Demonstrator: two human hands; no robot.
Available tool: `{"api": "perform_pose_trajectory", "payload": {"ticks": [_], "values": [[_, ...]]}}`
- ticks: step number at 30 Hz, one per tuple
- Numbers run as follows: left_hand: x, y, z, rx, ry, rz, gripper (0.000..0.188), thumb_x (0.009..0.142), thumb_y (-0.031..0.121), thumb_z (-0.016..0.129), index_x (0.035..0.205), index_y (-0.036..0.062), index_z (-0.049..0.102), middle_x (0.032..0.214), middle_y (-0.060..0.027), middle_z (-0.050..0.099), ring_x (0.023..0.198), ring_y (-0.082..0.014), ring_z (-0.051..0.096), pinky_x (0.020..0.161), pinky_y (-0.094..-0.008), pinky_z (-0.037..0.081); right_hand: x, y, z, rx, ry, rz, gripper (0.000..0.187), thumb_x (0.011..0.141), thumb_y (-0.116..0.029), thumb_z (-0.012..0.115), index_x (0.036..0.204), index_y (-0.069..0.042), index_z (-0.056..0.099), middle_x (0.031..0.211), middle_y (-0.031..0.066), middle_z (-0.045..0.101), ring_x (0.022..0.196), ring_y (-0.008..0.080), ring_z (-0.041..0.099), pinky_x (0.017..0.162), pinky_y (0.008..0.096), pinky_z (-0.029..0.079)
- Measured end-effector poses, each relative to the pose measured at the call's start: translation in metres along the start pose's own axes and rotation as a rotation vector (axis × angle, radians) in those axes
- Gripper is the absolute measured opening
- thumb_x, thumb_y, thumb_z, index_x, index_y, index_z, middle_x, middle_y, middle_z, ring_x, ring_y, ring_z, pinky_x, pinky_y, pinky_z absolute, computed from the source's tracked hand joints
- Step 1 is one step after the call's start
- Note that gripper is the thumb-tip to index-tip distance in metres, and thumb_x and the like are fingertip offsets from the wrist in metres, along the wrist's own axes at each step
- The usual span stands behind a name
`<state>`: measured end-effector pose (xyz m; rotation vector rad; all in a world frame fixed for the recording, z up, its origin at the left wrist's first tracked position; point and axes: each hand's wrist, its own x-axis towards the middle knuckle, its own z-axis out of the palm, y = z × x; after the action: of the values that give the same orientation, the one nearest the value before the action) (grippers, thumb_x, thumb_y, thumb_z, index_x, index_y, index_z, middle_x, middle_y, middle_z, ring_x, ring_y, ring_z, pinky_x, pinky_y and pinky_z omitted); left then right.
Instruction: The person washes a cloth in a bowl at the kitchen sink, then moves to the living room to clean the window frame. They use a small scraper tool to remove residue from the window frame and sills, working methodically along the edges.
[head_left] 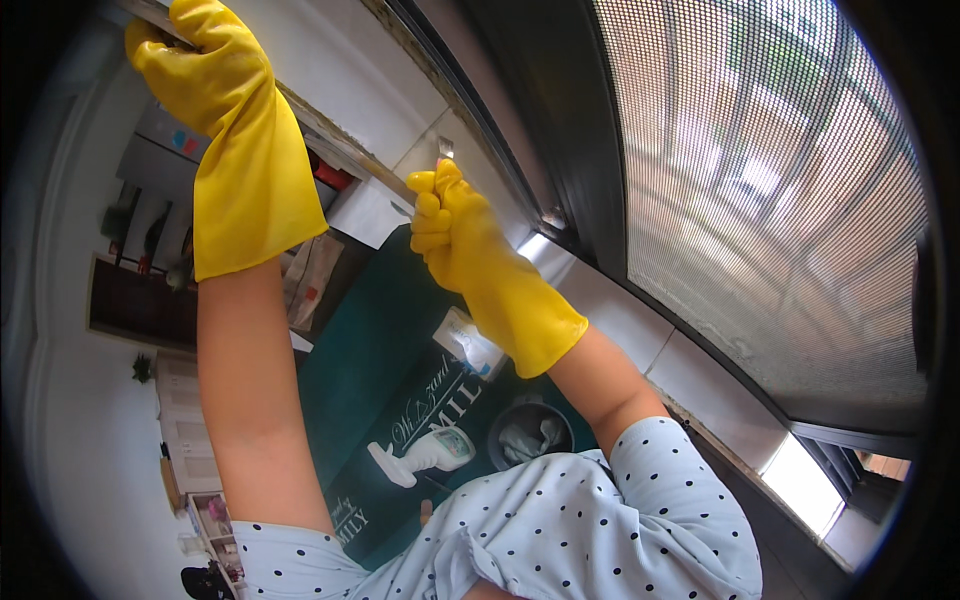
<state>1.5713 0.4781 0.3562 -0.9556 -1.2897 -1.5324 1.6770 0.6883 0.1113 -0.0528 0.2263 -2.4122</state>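
Both my hands wear yellow rubber gloves. My left hand (205,70) is raised at the upper left, its fingers curled round the edge of a tiled ledge (330,130). My right hand (450,225) is closed in front of the white tiles beside the window frame. From its fingertips sticks a small flat metal piece (446,148), like a scraper's blade; any handle is hidden in the glove. Below my right forearm lie a white packet (468,342), a white spray bottle (425,455) and a dark bucket (555,425) with a grey cloth (530,440) in it.
A dark-framed window with a mesh screen (760,200) fills the right side. Under the bottle and bucket spreads a dark green printed mat (345,340). Shelves and a white cabinet (185,410) stand in the room at the left.
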Motion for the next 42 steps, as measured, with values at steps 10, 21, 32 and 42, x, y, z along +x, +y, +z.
{"api": "perform_pose_trajectory", "payload": {"ticks": [10, 21, 32, 42], "values": [[0.005, -0.005, -0.001, -0.385, -0.107, -0.104, 0.019, 0.101, 0.02, 0.05, 0.105, 0.0044, 0.059, 0.089, 0.0021, 0.053, 0.075, -0.0112, 0.046, 0.071, -0.0216, 0.038, 0.009, -0.005, -0.028, -0.345, -0.09, -0.139, 0.05, 0.105, -0.049, 0.042, 0.091, -0.007, 0.065, 0.072, 0.0016, 0.06, 0.051, 0.0049, 0.042, 0.048, 0.0183, 0.034], [-0.013, 0.016, 0.039, -0.882, 0.05, -0.29, 0.017, 0.101, 0.019, 0.05, 0.103, 0.0054, 0.061, 0.083, 0.003, 0.05, 0.074, -0.0105, 0.044, 0.069, -0.0226, 0.037, -0.001, -0.032, -0.046, -0.757, -0.119, -0.365, 0.046, 0.104, -0.05, 0.044, 0.098, -0.01, 0.066, 0.099, 0.005, 0.068, 0.078, 0.0102, 0.057, 0.071, 0.0231, 0.045], [-0.008, 0.011, 0.029, -1.162, -0.039, -0.461, 0.013, 0.1, 0.019, 0.053, 0.097, 0.0089, 0.06, 0.083, 0.004, 0.049, 0.075, -0.0116, 0.044, 0.069, -0.0228, 0.038, 0.014, -0.042, -0.06, -0.733, -0.201, -0.429, 0.045, 0.103, -0.049, 0.047, 0.099, -0.009, 0.066, 0.093, 0.0055, 0.068, 0.073, 0.011, 0.061, 0.067, 0.023, 0.047], [-0.014, 0.004, 0.017, 0.458, 0.108, 0.099, 0.023, 0.1, 0.019, 0.054, 0.113, 0.0018, 0.06, 0.094, -0.0014, 0.059, 0.079, -0.0114, 0.054, 0.073, -0.0229, 0.042, 0.004, -0.036, -0.049, -0.725, -0.041, -0.422, 0.045, 0.101, -0.05, 0.052, 0.108, -0.007, 0.065, 0.096, 0.0074, 0.068, 0.076, 0.0125, 0.062, 0.072, 0.0239, 0.05]]}}
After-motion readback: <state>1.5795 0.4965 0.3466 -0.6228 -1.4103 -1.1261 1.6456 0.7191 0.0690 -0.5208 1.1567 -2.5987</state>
